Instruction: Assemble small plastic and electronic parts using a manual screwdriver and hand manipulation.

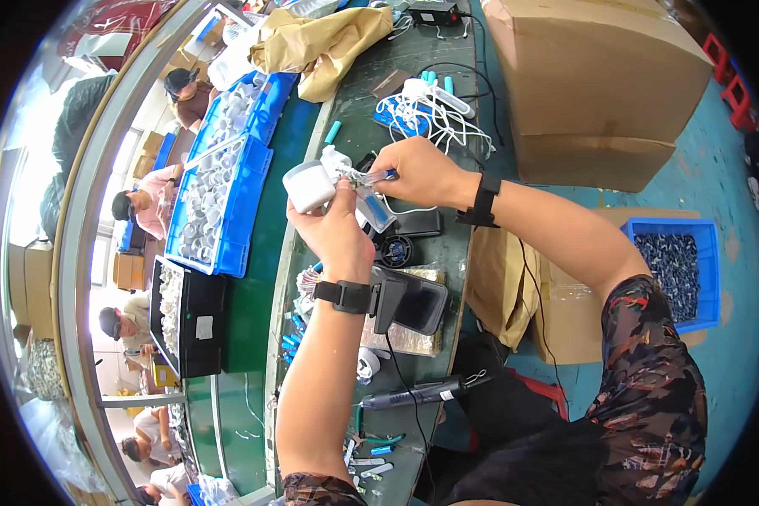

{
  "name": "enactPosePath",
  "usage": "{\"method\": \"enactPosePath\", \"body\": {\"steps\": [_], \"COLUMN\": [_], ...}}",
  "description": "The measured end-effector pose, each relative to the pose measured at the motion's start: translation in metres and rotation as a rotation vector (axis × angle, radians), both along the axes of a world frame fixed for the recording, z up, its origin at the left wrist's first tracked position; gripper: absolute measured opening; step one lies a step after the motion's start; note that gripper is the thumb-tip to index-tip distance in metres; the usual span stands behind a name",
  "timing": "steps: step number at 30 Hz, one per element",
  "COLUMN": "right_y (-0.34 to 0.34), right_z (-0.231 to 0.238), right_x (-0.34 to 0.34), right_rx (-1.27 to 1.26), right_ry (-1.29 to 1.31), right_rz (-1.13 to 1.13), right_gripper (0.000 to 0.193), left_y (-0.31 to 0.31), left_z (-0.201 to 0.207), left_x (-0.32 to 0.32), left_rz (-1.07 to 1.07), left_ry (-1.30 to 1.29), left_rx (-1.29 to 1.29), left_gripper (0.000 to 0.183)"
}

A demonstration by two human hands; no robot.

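Note:
My left hand (339, 229) is closed around a white round plastic housing (309, 186), held above the green workbench. Small white parts and thin wires stick out of the housing's side. Close against it, my right hand (422, 171) pinches a slim piece with a dark blue end (385, 175); its exact kind is too small to tell. Just under both hands is a pale part with a blue cell (376, 207). A small black fan (395, 250) lies on the bench nearby. A dark phone-like device (418, 304) sits beside my strapped left wrist.
White cables (434, 118) lie tangled beyond my hands. Blue bins (246, 215) of white parts and a black bin (215, 325) line the left. A corded black tool (413, 395) lies nearer me. A large carton (590, 93) and a blue crate (708, 274) stand right. Several people sit left.

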State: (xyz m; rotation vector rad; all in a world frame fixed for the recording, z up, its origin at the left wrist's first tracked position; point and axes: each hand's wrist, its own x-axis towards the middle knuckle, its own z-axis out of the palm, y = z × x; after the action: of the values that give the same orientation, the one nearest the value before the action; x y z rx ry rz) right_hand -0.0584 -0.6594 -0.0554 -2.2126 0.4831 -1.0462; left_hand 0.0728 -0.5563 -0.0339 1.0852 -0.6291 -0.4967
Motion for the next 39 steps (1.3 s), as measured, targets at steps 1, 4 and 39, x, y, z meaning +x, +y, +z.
{"method": "enactPosePath", "body": {"steps": [1, 4, 39], "right_y": [-0.001, -0.001, 0.001], "right_z": [-0.002, -0.005, -0.005], "right_x": [0.000, 0.000, 0.002], "right_rx": [0.000, 0.057, 0.012], "right_ry": [-0.001, -0.059, -0.073], "right_rz": [0.003, 0.024, 0.051], "right_gripper": [0.018, 0.017, 0.018], "left_y": [-0.001, -0.001, 0.004], "left_z": [0.000, 0.001, -0.007], "left_x": [0.001, 0.005, 0.012], "left_rz": [0.013, 0.024, -0.066], "left_ry": [0.039, 0.136, 0.288], "left_rx": [0.017, 0.035, 0.020], "left_gripper": [0.064, 0.059, 0.045]}}
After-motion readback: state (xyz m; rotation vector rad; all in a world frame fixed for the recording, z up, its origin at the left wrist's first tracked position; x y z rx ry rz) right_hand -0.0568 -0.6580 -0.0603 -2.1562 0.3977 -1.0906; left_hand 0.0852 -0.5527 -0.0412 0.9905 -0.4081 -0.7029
